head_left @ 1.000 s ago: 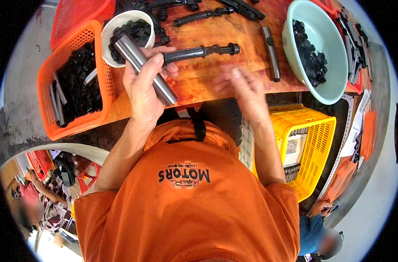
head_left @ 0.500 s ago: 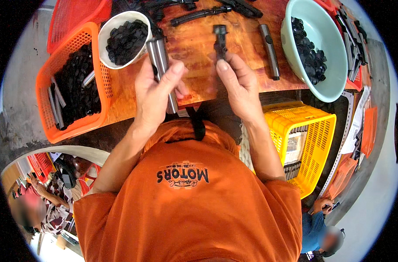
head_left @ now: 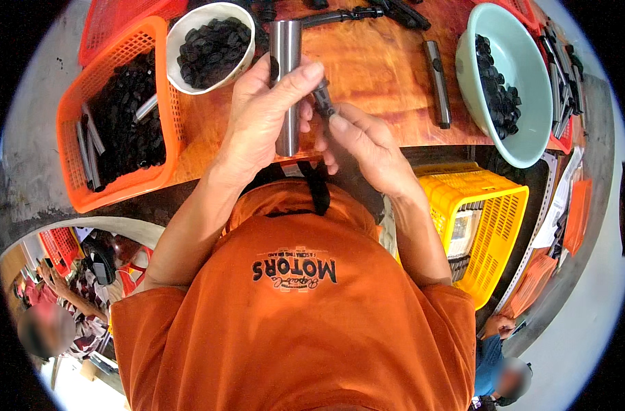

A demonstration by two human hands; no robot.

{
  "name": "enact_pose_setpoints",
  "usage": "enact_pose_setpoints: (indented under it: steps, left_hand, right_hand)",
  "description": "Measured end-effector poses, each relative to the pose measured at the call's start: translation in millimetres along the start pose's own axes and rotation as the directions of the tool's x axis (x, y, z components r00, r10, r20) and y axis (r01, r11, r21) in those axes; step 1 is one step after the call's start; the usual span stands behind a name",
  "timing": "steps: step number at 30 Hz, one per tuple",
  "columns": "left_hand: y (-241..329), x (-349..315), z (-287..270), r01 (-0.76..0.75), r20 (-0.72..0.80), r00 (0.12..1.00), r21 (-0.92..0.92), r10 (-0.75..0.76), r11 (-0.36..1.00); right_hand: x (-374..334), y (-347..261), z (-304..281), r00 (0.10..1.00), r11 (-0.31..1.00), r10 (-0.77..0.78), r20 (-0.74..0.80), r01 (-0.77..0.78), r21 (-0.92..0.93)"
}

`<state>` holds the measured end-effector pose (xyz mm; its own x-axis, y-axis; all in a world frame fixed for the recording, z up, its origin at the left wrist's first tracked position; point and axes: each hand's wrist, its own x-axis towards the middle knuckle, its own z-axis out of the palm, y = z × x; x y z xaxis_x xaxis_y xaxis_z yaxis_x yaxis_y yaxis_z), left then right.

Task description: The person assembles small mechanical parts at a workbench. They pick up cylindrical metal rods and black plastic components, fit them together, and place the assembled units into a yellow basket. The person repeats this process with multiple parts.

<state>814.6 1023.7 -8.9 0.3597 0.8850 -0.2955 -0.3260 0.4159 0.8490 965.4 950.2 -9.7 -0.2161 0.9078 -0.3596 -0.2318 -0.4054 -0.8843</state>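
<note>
Biggest thing here is the desk (head_left: 374, 61), an orange-brown surface with blotchy marks, running across in front of me. On my left there's an orange mesh basket (head_left: 120, 196) full of small black parts, with a few silver tubes lying among them. Lower right, below the desk edge, sits a yellow plastic crate (head_left: 497, 233) tipped toward me, with rows of stuff inside too small to make out.

Far right on the desk is a pale green basin (head_left: 528, 75) with a heap of black pieces in it, and just beside the orange basket is a white bowl (head_left: 174, 58) of similar black bits.

My left grip (head_left: 257, 113) is wrapped around a fat silver tube (head_left: 285, 51), thumb across the front, tube pretty much upright in view near the desk's front edge. Another silver tube (head_left: 438, 82), slimmer, lies loose on the desk near the basin.

Smallest of the lot: a slim black fitting (head_left: 323, 99), pinched in my right grip (head_left: 364, 144) just beside the fat tube. Can't tell if its top end touches my left thumb.
</note>
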Motion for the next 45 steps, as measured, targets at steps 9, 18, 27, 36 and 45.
enact_pose_setpoints:
  steps: [9, 18, 27, 36, 45]
  left_hand:
    - [-2.9, 4.5, -15.5, 0.06, 0.077, 0.996, -0.279, -0.04, 0.958]
    - [-3.4, 7.0, -18.9, -0.127, 0.02, 0.992, 0.064, 0.126, 0.99]
    - [-10.2, 6.2, -21.0, 0.043, 0.041, 0.998, -0.167, -0.037, 0.985]
    - [-7.2, 5.1, -25.0, -0.011, 0.029, 0.999, -0.194, 0.017, 0.981]
    - [-14.2, 4.3, -18.0, -0.077, -0.022, 0.997, -0.075, 0.075, 0.994]
  right_hand:
    - [4.9, -2.5, -0.5, 0.999, 0.998, 0.026, -0.028, -0.024, 0.062]
    - [5.5, -10.3, 7.2, 0.998, 0.998, 0.043, -0.05, -0.045, -0.034]
    - [8.3, -4.9, 0.4, 0.996, 0.996, 0.068, -0.054, -0.072, -0.057]
    - [4.9, -2.7, -2.1, 0.993, 0.996, 0.072, -0.093, -0.067, 0.056]
    - [5.2, 2.9, -2.8, 0.998, 0.999, 0.014, -0.063, -0.015, -0.029]
